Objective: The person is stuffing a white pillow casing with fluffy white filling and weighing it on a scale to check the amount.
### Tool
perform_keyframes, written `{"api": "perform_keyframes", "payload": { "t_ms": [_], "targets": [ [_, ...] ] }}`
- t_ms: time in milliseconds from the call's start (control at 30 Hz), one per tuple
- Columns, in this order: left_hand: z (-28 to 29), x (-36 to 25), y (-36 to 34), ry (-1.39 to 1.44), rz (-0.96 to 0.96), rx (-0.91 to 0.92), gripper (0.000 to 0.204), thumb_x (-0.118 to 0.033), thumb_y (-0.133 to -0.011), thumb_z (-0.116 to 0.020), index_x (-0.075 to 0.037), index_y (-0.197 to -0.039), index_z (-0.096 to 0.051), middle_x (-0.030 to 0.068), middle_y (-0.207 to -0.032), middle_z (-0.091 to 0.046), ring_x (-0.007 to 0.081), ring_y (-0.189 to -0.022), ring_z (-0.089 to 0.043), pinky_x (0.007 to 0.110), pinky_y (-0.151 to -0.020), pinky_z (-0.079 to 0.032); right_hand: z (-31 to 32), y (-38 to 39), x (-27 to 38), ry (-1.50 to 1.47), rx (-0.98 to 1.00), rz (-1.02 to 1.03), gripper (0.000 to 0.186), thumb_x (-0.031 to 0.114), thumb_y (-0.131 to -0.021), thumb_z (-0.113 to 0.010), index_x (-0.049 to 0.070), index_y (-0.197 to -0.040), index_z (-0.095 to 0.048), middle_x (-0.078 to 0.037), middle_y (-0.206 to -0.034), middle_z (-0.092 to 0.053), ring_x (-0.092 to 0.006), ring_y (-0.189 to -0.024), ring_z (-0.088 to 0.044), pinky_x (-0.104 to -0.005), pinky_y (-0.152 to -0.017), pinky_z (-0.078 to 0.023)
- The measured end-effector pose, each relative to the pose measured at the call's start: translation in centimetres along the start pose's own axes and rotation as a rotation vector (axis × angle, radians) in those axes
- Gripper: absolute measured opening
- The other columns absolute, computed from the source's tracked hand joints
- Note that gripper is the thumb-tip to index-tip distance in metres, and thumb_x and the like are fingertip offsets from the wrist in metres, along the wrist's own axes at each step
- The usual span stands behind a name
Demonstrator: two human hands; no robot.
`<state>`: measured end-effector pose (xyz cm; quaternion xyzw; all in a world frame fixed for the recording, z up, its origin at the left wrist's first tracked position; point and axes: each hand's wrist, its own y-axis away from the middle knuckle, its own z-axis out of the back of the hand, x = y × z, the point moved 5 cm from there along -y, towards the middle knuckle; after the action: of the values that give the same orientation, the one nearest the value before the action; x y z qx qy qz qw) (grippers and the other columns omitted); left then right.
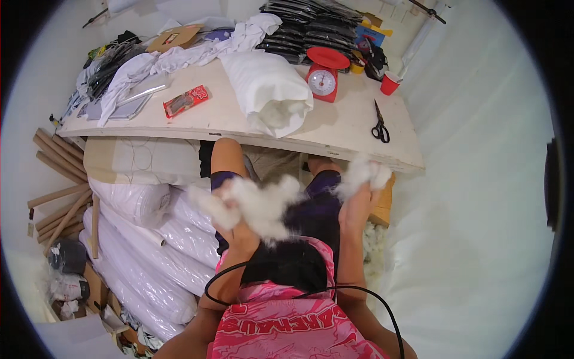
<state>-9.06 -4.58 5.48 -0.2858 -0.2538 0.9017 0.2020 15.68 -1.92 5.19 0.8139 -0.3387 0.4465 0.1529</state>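
My left hand (236,230) is closed on a loose clump of white fluffy fibre (266,209), which hangs over my lap and hides much of the fingers. My right hand (365,194) holds a smaller white tuft (359,173) near the bench's front edge, its fingers curled into it. The two clumps are apart. Beyond them, on the pale bench (347,125), lies a white fabric bag (257,84) with its open end toward me and white fill showing inside. A red dial scale (326,75) stands just right of the bag, and black scissors (379,125) lie farther right.
Plastic-wrapped white rolls (137,263) and cardboard tubes (66,161) are at lower left. A red snack packet (185,102), a red cup (390,84), piled white cloth (131,78) and stacked black packages (293,33) are on the bench. A pale wall (478,179) bounds the right.
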Motion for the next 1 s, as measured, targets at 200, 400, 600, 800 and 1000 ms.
{"api": "perform_keyframes", "payload": {
  "t_ms": [200,400,600,800,1000],
  "targets": [
    [-1.0,-4.1,-4.5,0.672,0.125,-0.504,0.047,-0.019,-0.081,-0.066,-0.006,-0.125,-0.055,0.0157,-0.129,-0.040,0.0324,-0.118,-0.043,0.041,-0.098,-0.039,-5.8,7.4,-0.5,-0.086,0.649,-0.229,0.065,0.031,-0.087,-0.062,0.003,-0.140,-0.036,-0.008,-0.132,-0.047,-0.0176,-0.121,-0.046,-0.0315,-0.104,-0.033],
    [-1.4,-7.1,-4.0,0.603,-0.150,-0.348,0.049,-0.015,-0.081,-0.068,-0.007,-0.126,-0.050,0.0156,-0.120,-0.050,0.0308,-0.106,-0.053,0.037,-0.088,-0.045,-5.2,8.2,1.5,0.066,0.626,0.008,0.070,0.021,-0.081,-0.068,0.001,-0.140,-0.036,-0.010,-0.136,-0.043,-0.0184,-0.122,-0.045,-0.0320,-0.101,-0.037],
    [1.3,-8.9,-4.1,0.560,-0.265,-0.443,0.050,0.003,-0.056,-0.069,-0.005,-0.105,-0.061,0.0171,-0.109,-0.058,0.0380,-0.092,-0.056,0.041,-0.077,-0.048,-4.6,7.7,2.5,-0.041,0.419,0.070,0.039,0.009,-0.084,-0.060,-0.001,-0.120,-0.052,-0.008,-0.115,-0.057,-0.0166,-0.105,-0.055,-0.0305,-0.092,-0.043],
    [2.5,-10.8,-3.9,0.755,-0.323,-0.279,0.026,0.007,-0.059,-0.062,-0.001,-0.084,-0.063,0.0174,-0.091,-0.061,0.0317,-0.071,-0.057,0.035,-0.062,-0.047,-2.1,3.9,2.9,-0.017,0.284,0.046,0.034,0.006,-0.088,-0.056,0.002,-0.120,-0.047,-0.010,-0.114,-0.056,-0.0162,-0.098,-0.056,-0.0314,-0.085,-0.047],
    [3.2,-8.9,-4.3,1.067,-0.212,-0.385,0.021,0.004,-0.075,-0.059,-0.001,-0.096,-0.058,0.0187,-0.098,-0.060,0.0249,-0.078,-0.057,0.030,-0.068,-0.045,-0.9,1.4,2.5,0.084,0.112,-0.206,0.046,0.004,-0.088,-0.055,0.004,-0.131,-0.038,-0.008,-0.114,-0.054,-0.0175,-0.097,-0.056,-0.0327,-0.085,-0.048]
  ]
}}
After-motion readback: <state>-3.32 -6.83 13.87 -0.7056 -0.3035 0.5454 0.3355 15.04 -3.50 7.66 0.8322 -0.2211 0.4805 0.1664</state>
